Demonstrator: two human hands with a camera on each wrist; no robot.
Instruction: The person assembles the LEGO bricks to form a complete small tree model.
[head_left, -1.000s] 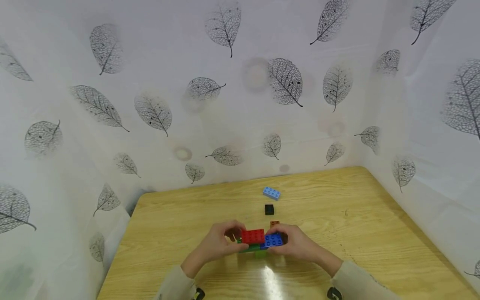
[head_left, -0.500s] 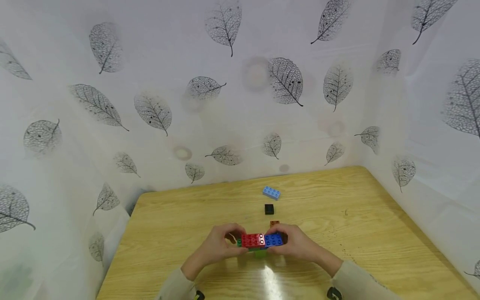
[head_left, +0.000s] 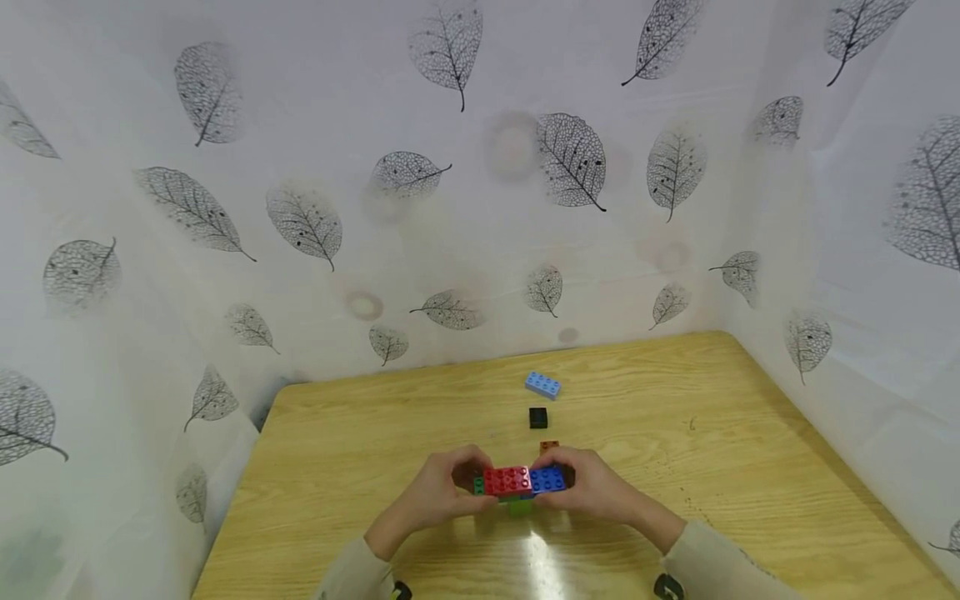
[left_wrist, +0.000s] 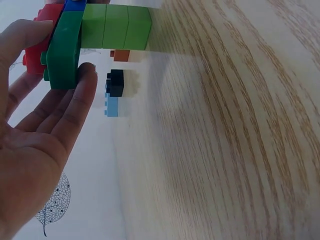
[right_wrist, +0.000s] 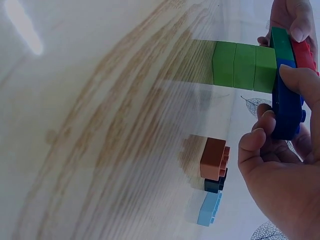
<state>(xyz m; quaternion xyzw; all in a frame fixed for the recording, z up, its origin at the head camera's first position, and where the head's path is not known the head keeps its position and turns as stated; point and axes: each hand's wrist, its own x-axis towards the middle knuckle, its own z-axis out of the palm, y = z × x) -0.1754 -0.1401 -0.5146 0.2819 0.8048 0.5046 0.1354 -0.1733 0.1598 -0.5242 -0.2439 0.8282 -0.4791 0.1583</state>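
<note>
A red brick [head_left: 507, 481] lies across the top of a dark green brick [left_wrist: 64, 55] and a blue brick [head_left: 547, 478], which sit end to end. Beneath them, a column of light green bricks [left_wrist: 117, 26] stands upright on the table. My left hand [head_left: 435, 492] holds the red brick by its left end, thumb on the near side; in the left wrist view its fingertips are right at the dark green brick. With thumb and fingers, my right hand [head_left: 596, 489] grips the blue brick, whose studs show to the right of the red one.
Behind the stack, an orange-brown brick [head_left: 550, 447], a small black brick [head_left: 538, 418] and a light blue brick [head_left: 542, 385] form a loose row on the wooden table [head_left: 360, 433]. A leaf-patterned white curtain [head_left: 480, 233] hangs around the table's back and sides.
The red brick has come down from a raised position onto the dark green and blue bricks, so more of the blue one's top lines up beside it. Both hands stay almost in place.
</note>
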